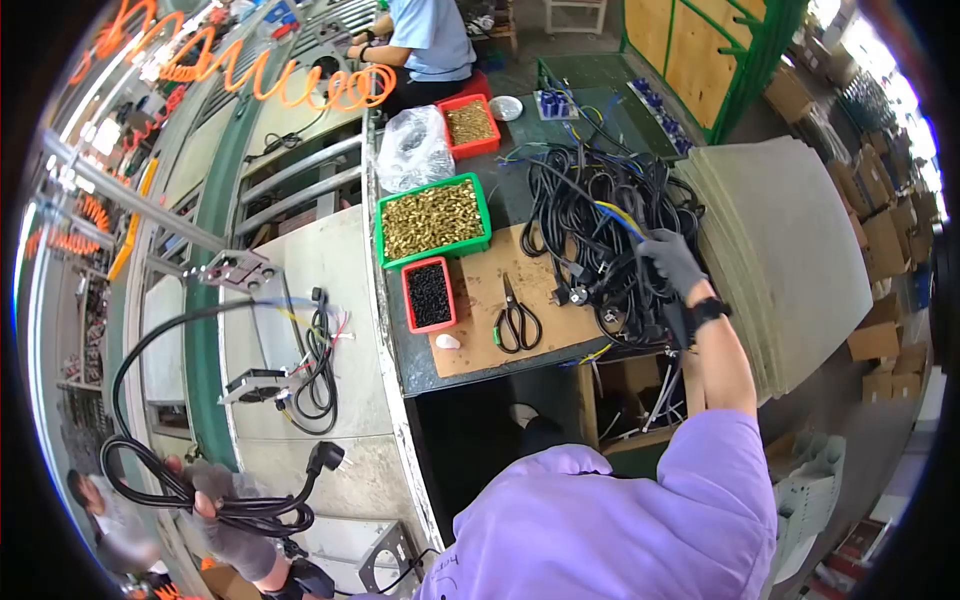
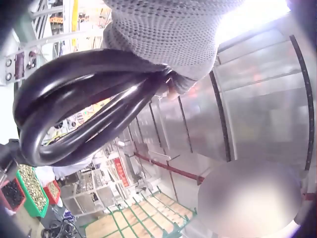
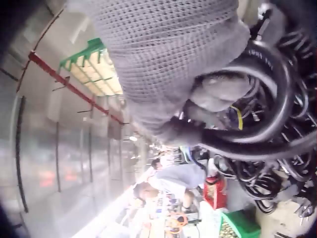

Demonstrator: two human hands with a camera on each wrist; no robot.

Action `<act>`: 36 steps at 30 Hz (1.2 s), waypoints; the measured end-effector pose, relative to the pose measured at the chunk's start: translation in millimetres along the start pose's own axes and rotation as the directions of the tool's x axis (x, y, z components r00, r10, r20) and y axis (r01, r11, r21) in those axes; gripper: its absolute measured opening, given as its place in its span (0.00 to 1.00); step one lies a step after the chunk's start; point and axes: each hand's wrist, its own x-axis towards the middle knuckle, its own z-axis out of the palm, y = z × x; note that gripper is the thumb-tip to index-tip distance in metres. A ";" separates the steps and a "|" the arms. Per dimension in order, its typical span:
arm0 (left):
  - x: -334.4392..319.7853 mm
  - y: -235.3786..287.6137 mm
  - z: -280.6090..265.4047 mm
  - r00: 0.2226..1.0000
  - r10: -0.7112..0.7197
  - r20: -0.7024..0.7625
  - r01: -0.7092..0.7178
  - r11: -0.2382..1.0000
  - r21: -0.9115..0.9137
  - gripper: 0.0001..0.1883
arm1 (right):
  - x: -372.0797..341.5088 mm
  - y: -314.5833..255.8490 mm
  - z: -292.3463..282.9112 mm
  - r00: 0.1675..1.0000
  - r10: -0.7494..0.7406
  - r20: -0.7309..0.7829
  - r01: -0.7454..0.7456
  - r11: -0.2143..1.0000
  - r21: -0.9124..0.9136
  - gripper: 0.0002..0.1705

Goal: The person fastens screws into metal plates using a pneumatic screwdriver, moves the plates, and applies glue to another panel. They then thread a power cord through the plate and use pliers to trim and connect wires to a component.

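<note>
Well to the left of the green bin [image 1: 470, 246] of brass-coloured pieces, and nearer to us, our left hand [image 1: 226, 530] has its gloved fingers clamped on a coiled black cable [image 2: 69, 96]. To the right of that bin, our right hand [image 1: 672, 260] is at the heap of black cables [image 1: 600, 225], fingers curled round a thick black cord [image 3: 283, 96]. Scissors [image 1: 513, 303] lie to the bin's near right, and a red tray [image 1: 433, 328] of black pieces sits just beside its near edge.
</note>
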 end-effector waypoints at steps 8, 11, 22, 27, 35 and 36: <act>-65.0 65.9 -143.0 0.959 0.133 -0.249 -0.081 0.975 0.207 0.30 | -80.5 -97.0 -51.4 0.891 -0.451 -0.055 0.440 0.825 0.355 0.18; -103.4 93.1 -178.9 0.942 0.190 -0.276 -0.094 0.941 0.326 0.30 | -128.5 -163.4 -5.4 0.764 -0.637 -0.107 0.638 0.718 0.278 0.19; -248.6 112.9 -255.6 0.851 0.002 -0.525 0.329 0.777 0.536 0.26 | -187.1 -232.9 285.0 0.227 -0.671 0.706 0.737 0.592 0.326 0.23; -323.4 47.0 -334.2 0.849 -0.069 -0.524 0.521 0.282 0.806 0.27 | -303.4 -216.6 426.9 -0.226 -0.511 0.830 0.968 -0.024 0.248 0.16; -341.5 25.3 -291.0 0.619 -0.609 -0.496 0.497 0.792 -0.353 0.32 | -412.8 -145.3 509.1 -0.781 -0.385 0.493 0.619 -0.586 0.523 0.20; -335.5 28.7 -275.9 0.539 -0.636 -0.552 0.474 0.771 -0.426 0.32 | -420.9 -141.9 510.0 -0.791 -0.380 0.480 0.608 -0.580 0.543 0.20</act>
